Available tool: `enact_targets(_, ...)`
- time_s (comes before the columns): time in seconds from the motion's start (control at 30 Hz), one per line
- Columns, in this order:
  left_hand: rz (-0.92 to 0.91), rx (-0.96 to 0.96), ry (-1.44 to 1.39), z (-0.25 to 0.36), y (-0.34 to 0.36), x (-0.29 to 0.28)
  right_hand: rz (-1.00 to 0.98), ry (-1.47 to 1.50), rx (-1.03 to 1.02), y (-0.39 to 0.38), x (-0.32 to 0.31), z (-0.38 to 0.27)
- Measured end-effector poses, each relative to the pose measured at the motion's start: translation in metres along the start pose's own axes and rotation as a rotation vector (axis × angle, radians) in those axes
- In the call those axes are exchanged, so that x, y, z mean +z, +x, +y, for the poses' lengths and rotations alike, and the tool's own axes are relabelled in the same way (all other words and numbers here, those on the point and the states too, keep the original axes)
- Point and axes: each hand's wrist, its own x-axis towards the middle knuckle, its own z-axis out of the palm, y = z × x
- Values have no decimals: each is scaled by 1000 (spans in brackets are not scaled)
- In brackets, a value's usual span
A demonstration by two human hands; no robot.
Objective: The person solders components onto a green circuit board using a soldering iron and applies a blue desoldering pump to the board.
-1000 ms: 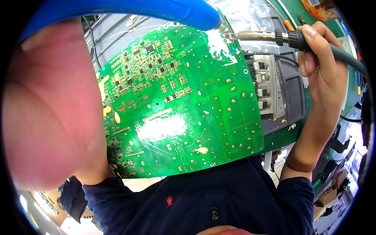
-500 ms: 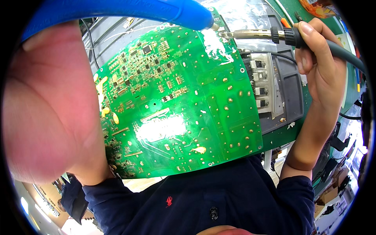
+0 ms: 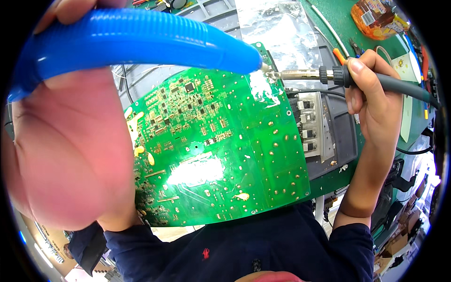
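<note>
My left hand (image 3: 75, 160) looms large at the left, its fingers wrapped over a blue solder sucker (image 3: 141, 40). A soldering iron (image 3: 305, 74) is in my right hand (image 3: 373, 94), gripped like a pen by its dark handle. Both tips meet near the far right corner of a green circuit board (image 3: 253, 155), beside a glossy bright patch. That board lies solder side up, with small chips, solder joints and yellowish blobs of glue on it. Its left edge is partly hidden behind my left hand and wrist.
Under the board is a grey tray (image 3: 345, 141); metal-backed components (image 3: 307, 134) show beside the board's right edge. A clear plastic bag (image 3: 282, 33) lies beyond. An orange packet (image 3: 378, 21), pens and cables sit on the green mat at the far right.
The board and tray appear lower in the picture, and more of the blue solder sucker and my left fingers shows. Both tool tips stay at the same corner of the board.
</note>
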Motion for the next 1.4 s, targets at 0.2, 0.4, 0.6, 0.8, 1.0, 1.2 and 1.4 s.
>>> enact_targets(0.2,15,-16,-1,0,0,1,-34,-21,-27,2,-2,1)
enact_targets(0.4,29,-36,-4,3,1,3,-60,-12,-65,3,-2,4)
enact_targets(0.6,22,-64,-44,-8,7,1,-71,37,-42,3,-10,13)
enact_targets(0.8,33,-75,-42,-6,7,2,-96,48,-39,5,-7,12)
enact_targets(1.0,13,-78,-41,-8,10,5,-79,47,-52,3,-11,11)
enact_targets(1.2,-4,-67,-24,-8,8,4,-80,30,-56,3,-10,9)
enact_targets(1.4,-17,-58,-16,-15,3,1,-80,33,-55,4,-9,14)
